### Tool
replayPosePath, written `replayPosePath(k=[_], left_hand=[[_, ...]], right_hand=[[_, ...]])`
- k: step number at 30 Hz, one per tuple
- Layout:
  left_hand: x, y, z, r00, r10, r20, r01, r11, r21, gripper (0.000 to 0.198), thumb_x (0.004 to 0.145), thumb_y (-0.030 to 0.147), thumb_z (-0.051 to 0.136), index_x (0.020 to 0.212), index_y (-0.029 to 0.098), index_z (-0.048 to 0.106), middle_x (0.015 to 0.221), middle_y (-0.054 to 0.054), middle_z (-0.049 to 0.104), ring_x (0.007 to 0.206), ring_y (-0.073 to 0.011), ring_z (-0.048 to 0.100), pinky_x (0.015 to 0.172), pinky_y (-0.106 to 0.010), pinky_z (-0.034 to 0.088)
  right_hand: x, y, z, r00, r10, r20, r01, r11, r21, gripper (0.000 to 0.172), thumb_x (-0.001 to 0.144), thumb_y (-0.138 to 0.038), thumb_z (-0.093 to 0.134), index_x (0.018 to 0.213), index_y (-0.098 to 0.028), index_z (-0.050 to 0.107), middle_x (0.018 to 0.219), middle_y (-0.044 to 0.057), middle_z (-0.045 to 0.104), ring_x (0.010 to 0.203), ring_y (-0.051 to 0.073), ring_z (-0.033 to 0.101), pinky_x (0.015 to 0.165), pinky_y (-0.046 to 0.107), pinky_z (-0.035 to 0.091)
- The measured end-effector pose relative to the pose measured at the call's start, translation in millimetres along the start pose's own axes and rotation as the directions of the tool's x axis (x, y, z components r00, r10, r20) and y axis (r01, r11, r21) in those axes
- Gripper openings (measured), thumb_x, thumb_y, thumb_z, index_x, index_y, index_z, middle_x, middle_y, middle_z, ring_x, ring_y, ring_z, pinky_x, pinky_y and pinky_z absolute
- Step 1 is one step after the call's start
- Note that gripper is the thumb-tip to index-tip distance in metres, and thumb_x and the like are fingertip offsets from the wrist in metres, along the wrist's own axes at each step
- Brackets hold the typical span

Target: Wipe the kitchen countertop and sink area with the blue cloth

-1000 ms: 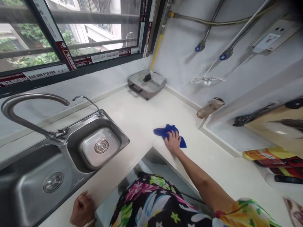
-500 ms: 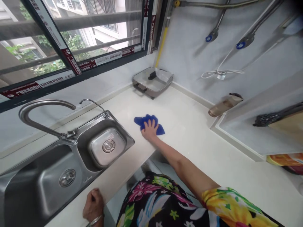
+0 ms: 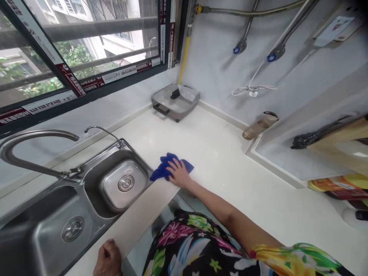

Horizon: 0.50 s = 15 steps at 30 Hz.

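A crumpled blue cleaning cloth (image 3: 163,169) lies on the white countertop (image 3: 218,153), close to the right rim of the sink. Over its right part, my right hand (image 3: 179,173) presses it to the surface, fingers bent a little and slightly apart. At the counter's front edge below the sink, my left hand (image 3: 108,257) rests curled into a fist, with nothing visible in it. Part of that hand is cut off by the bottom of the view. The steel double sink (image 3: 91,194) lies beyond my left hand, its basins showing two drains.
A tall curved faucet (image 3: 37,134) and a thinner spout (image 3: 105,130) rise behind the sink. In the far corner stands an electric pan (image 3: 175,103) with a glass lid. A brown bottle-like container (image 3: 260,125) leans by the right wall. Colourful packages (image 3: 339,186) lie at the right.
My right hand has slid the blue cloth nearer to me and the sink's edge. My left hand stays in a fist at the counter edge. The view has shifted slightly right.
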<state>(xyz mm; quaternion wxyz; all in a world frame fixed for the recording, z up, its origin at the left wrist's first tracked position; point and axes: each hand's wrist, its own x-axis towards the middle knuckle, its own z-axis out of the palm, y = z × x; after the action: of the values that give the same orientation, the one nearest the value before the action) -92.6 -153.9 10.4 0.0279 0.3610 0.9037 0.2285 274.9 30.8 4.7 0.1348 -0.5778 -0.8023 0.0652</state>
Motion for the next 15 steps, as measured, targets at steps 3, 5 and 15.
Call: replayPosePath(k=[3,5,15], left_hand=[[0.9,0.5,-1.4,0.997,-0.046,0.065,0.045,0.999,0.017,0.042,0.087,0.049,0.039,0.098,0.024,0.072,0.070,-0.003,0.065,0.051,-0.0135,0.035,0.052,-0.027,0.027],[1.6,-1.0,-0.8,0.994,-0.063,0.084,0.060,0.997,0.039,0.043,0.086,0.050,0.039,0.098,0.025,0.072,0.069,-0.003,0.065,0.051,-0.0142,0.036,0.052,-0.027,0.026],[7.9,-11.9,2.4,0.979,-0.129,0.159,0.122,0.991,0.051,0.037,0.084,0.050,0.043,0.095,0.028,0.071,0.071,-0.003,0.069,0.049,-0.0154,0.044,0.050,-0.027,0.030]], right_hand=[[-24.1,37.2,-13.0,0.998,0.057,-0.023,-0.058,0.998,-0.014,0.044,0.085,-0.033,0.052,0.128,-0.024,0.058,0.154,0.007,0.043,0.149,0.033,0.020,0.118,0.060,0.012],[-46.0,56.2,-21.3,0.997,0.064,-0.029,-0.065,0.998,-0.025,0.042,0.083,-0.030,0.051,0.123,-0.022,0.059,0.152,0.007,0.045,0.149,0.031,0.020,0.119,0.058,0.012],[-46.5,40.0,-28.7,0.974,0.205,0.101,-0.199,0.978,-0.069,0.041,0.076,-0.039,0.053,0.113,-0.024,0.062,0.157,0.008,0.037,0.151,0.035,0.012,0.119,0.061,0.009]])
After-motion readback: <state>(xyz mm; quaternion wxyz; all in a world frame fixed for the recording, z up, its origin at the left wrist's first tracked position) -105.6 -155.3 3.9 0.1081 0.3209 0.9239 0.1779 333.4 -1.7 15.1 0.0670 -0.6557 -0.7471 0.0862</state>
